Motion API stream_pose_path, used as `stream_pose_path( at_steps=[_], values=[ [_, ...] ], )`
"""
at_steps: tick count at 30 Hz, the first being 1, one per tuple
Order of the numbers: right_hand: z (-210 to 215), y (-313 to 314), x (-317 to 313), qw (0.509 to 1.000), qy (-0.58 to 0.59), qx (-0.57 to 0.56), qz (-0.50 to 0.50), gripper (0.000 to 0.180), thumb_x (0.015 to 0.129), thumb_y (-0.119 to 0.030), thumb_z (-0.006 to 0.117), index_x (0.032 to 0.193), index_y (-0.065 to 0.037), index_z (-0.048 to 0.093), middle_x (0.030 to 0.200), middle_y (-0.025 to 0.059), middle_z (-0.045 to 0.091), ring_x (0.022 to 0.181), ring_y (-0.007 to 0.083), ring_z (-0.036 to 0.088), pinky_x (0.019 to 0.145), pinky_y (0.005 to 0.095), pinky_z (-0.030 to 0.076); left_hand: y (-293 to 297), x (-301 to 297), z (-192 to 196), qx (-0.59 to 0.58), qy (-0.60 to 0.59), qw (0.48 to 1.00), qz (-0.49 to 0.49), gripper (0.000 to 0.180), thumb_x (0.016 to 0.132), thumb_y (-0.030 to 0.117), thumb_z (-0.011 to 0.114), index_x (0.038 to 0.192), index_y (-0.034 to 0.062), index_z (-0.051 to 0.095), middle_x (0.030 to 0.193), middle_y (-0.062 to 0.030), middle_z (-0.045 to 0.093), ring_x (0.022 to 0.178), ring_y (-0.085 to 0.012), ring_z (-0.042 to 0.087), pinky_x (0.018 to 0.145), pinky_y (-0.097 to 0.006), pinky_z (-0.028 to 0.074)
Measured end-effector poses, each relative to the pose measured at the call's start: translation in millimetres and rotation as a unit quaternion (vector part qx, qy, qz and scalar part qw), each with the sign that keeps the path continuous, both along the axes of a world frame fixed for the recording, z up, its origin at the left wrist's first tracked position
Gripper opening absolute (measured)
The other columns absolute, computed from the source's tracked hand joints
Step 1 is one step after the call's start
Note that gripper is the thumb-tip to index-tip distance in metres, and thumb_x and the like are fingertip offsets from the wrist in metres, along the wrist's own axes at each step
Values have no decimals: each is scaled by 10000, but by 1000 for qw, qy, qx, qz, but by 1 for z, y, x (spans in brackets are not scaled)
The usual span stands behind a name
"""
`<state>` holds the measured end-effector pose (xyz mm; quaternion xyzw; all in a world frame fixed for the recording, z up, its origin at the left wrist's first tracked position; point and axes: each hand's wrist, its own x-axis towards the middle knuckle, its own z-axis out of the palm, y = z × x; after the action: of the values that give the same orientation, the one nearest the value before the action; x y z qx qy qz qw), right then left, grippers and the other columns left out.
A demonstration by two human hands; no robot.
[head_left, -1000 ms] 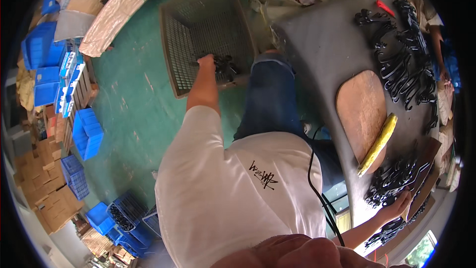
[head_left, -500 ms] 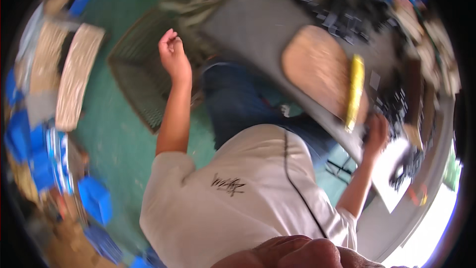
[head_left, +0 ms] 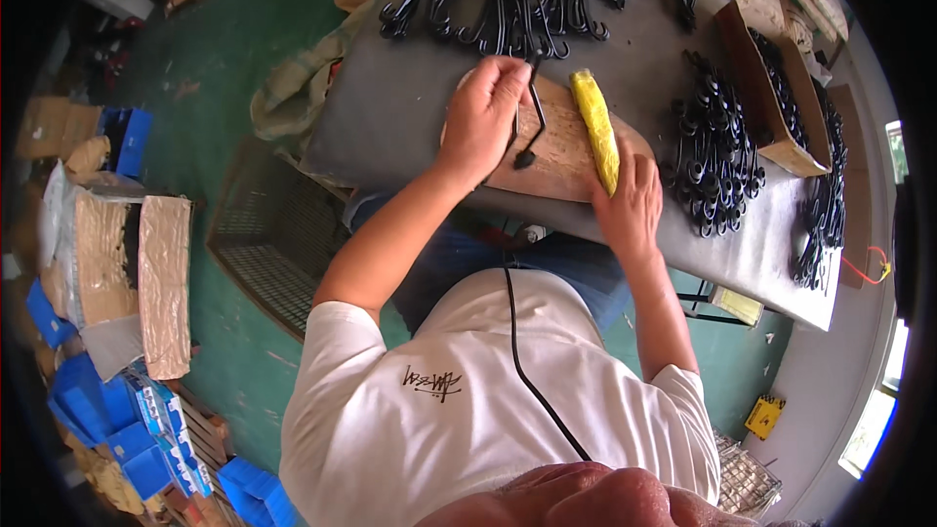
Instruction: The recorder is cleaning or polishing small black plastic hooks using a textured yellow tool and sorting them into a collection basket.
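- The left hand [head_left: 485,117] is closed over the board [head_left: 566,158], thumb and forefinger pinching a thin black rod [head_left: 540,117].
- The right hand [head_left: 632,205] is at the board's right end, fingers beside the lower end of the yellow bar [head_left: 593,122]; whether they grip it or only rest there, I cannot tell. The hands are well apart.
- The rod should be light and stiff, probably metal, and hard to break; its smooth coat may slip a little. The straight shank looks the best place to pinch, clear of the bend.
- The bar likely handles as a firm stick, its crinkled wrap giving some grip; its lower end, nearest the right hand, looks the natural hold.
- The rod hangs above the board, slim and dark, with a kink partway and a dark blob at its lower end. A second dark line shows below the left hand; whether it belongs to the rod is unclear.
- The bar lies slantwise across the board's right part, bright yellow and glossy.
- Glossy black hooks [head_left: 508,15] lie beyond the board, and a heap [head_left: 717,151] of similar ones to its right.
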<state>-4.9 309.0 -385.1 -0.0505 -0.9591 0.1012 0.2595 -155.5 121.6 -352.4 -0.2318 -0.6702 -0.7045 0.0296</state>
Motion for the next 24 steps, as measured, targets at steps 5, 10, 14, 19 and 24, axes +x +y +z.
stream_pose_path(
  at_steps=[5, 10, 14, 19, 24],
  values=[
    [-20, 30, 3, 982, -162, -82, -45, 641, 903, -352, 675, 1446, -80, 472, 1060, 157, 584, 986, 381, 601, 851, 431, 501, 16, -13, 9, 96, -89, 991, -24, 193, 1056, 240, 549, 1103, 68, 623, 829, 39, 595, 671, -16, 449, 601, -173, 358],
    [-9, 28, 38, 598, -255, -758, 48, 645, 965, -286, 625, 1503, -37, 370, 1061, 113, 643, 947, 212, 629, 813, 328, 515, 6, -25, 1, 53, 2, 997, -50, 206, 1041, 225, 578, 1151, 54, 613, 809, 32, 592, 648, -42, 499, 610, -211, 436],
    [-13, 5, 54, 756, -206, -620, 21, 673, 963, -155, 620, 1546, -57, 299, 1105, 125, 637, 932, 170, 625, 811, 315, 511, -5, -23, 24, -128, 65, 989, -39, 189, 1010, 209, 625, 1098, 45, 659, 725, -30, 625, 682, -88, 597, 619, -262, 479],
    [43, -28, 16, 909, -60, -402, 87, 718, 952, -131, 605, 1575, -108, 247, 1126, 223, 647, 967, 324, 670, 848, 419, 520, -10, -22, 26, -230, 197, 953, 10, 181, 988, 183, 644, 1096, 38, 664, 794, -74, 684, 700, -169, 656, 646, -309, 511],
    [-4, -13, -33, 946, -138, -261, 134, 822, 921, -126, 565, 1607, -247, 129, 949, 300, 667, 828, 483, 655, 768, 564, 498, -4, -20, 28, -277, 220, 935, 37, 172, 983, 173, 648, 1085, 37, 675, 893, -89, 722, 728, -191, 674, 655, -311, 516]
  ],
)
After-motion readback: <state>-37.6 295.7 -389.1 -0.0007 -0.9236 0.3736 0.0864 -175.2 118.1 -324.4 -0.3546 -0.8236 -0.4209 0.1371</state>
